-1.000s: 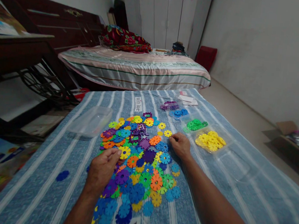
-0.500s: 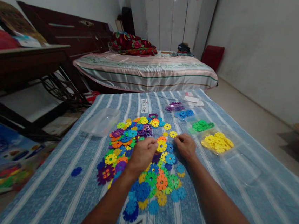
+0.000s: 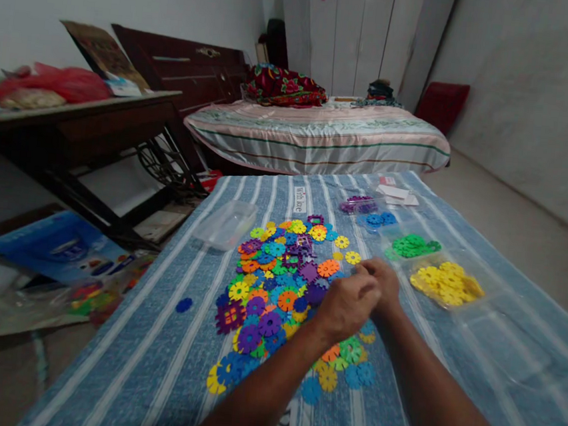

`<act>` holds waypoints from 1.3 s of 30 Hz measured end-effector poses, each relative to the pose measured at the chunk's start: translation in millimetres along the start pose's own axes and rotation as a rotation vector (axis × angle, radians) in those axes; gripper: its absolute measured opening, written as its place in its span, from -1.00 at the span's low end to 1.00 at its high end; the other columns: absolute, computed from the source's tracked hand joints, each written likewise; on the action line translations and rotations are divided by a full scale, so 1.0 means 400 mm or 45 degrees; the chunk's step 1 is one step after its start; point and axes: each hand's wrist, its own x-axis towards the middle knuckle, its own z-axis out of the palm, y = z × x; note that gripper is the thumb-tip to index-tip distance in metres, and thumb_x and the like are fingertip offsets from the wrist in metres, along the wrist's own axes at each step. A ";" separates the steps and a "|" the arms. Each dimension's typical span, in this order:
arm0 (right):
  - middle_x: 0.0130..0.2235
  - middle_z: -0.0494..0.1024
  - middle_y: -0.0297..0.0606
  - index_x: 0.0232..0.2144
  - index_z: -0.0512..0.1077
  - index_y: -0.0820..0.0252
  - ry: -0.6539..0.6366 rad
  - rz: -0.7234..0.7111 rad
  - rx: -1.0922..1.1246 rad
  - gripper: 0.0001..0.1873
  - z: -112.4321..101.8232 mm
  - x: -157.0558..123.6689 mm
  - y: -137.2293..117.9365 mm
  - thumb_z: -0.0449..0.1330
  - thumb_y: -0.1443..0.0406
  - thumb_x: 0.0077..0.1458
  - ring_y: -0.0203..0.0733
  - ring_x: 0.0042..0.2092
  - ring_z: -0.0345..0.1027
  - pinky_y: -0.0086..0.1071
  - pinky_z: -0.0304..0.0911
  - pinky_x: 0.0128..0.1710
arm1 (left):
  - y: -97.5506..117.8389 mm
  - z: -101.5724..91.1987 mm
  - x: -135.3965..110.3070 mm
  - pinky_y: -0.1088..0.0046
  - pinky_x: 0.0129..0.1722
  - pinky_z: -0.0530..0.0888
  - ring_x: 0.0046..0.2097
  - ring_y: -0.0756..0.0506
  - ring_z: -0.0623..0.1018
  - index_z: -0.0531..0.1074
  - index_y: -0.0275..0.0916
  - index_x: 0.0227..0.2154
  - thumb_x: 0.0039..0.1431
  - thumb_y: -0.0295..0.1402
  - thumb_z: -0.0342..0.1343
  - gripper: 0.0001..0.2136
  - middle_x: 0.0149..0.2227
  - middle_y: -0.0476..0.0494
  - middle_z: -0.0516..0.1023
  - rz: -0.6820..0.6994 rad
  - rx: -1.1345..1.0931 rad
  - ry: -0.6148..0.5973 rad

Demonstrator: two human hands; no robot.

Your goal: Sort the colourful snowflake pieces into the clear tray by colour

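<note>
A pile of colourful notched plastic discs (image 3: 286,299) covers the middle of the striped cloth. My left hand (image 3: 350,304) has crossed over the pile's right side and is closed, its fingertips against my right hand. My right hand (image 3: 381,286) is also closed, just right of the pile. What the fingers of either hand hold is hidden. A loose yellow disc (image 3: 352,258) lies just beyond my right hand. Farther right, clear boxes hold sorted pieces: yellow discs (image 3: 447,283), green discs (image 3: 413,245), blue discs (image 3: 380,219) and purple discs (image 3: 358,204).
A clear plastic container (image 3: 226,225) stands left of the pile. One dark blue disc (image 3: 184,305) lies apart on the cloth. White cards (image 3: 397,194) are at the far right. A bed (image 3: 316,132) stands beyond, and a wooden sewing table (image 3: 77,109) at the left.
My left hand has moved right from the pile to meet my right hand. The yellow disc seen at its fingertips is out of sight. The view has turned slightly left.
</note>
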 end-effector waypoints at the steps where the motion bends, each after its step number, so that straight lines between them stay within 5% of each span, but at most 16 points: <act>1: -0.40 0.56 -0.25 -0.51 0.57 0.14 0.004 0.007 -0.012 -0.67 -0.003 0.004 -0.003 0.10 0.12 0.04 -0.12 -0.29 0.39 -0.31 0.20 -0.27 | -0.020 -0.040 -0.021 0.49 -0.35 0.44 -0.41 -0.01 0.47 0.55 -0.23 -0.39 0.19 -0.32 0.06 -0.81 -0.47 -0.02 0.52 -0.040 0.026 0.042; 8: -0.40 0.57 -0.25 -0.51 0.57 0.15 0.012 0.022 -0.044 -0.65 -0.014 0.005 -0.022 0.07 0.10 0.02 -0.12 -0.29 0.40 -0.30 0.19 -0.25 | -0.143 -0.304 -0.150 0.47 -0.27 0.51 -0.31 -0.07 0.59 0.57 -0.18 -0.36 0.09 -0.17 0.09 -0.76 -0.37 -0.02 0.64 -0.249 0.274 0.551; 13: -0.40 0.57 -0.24 -0.53 0.57 0.15 0.009 0.049 -0.028 -0.64 -0.016 0.004 -0.020 0.08 0.09 -0.01 -0.10 -0.29 0.41 -0.29 0.19 -0.26 | -0.222 -0.405 -0.227 0.41 -0.24 0.57 -0.33 -0.11 0.62 0.56 -0.17 -0.35 0.03 -0.08 0.09 -0.70 -0.37 -0.04 0.65 -0.412 0.396 0.820; 17: -0.43 0.54 -0.24 -0.55 0.56 0.15 0.026 0.029 -0.011 -0.64 -0.016 0.004 -0.020 0.08 0.08 -0.01 -0.11 -0.32 0.39 -0.30 0.18 -0.29 | -0.268 -0.429 -0.249 0.31 -0.10 0.57 -0.23 -0.17 0.63 0.54 -0.16 -0.38 0.01 -0.06 0.05 -0.69 -0.30 -0.11 0.66 -0.429 0.565 0.971; 26: -0.45 0.52 -0.28 -0.55 0.55 0.15 0.062 -0.026 -0.026 -0.66 -0.007 0.013 -0.025 0.07 0.13 0.02 -0.17 -0.34 0.36 -0.34 0.17 -0.28 | -0.343 -0.450 -0.242 0.16 0.19 0.44 0.07 -0.27 0.56 0.46 -0.13 -0.42 0.00 -0.05 0.02 -0.72 -0.08 -0.21 0.63 -0.473 0.848 0.975; 39: -0.40 0.55 -0.29 -0.52 0.56 0.12 0.035 -0.009 -0.069 -0.70 -0.002 0.022 -0.025 0.09 0.17 0.06 -0.17 -0.29 0.38 -0.36 0.19 -0.24 | -0.377 -0.421 -0.227 -0.04 0.18 0.47 0.10 -0.33 0.55 0.52 -0.10 -0.34 0.04 -0.10 0.10 -0.77 -0.02 -0.19 0.62 -0.399 0.740 0.925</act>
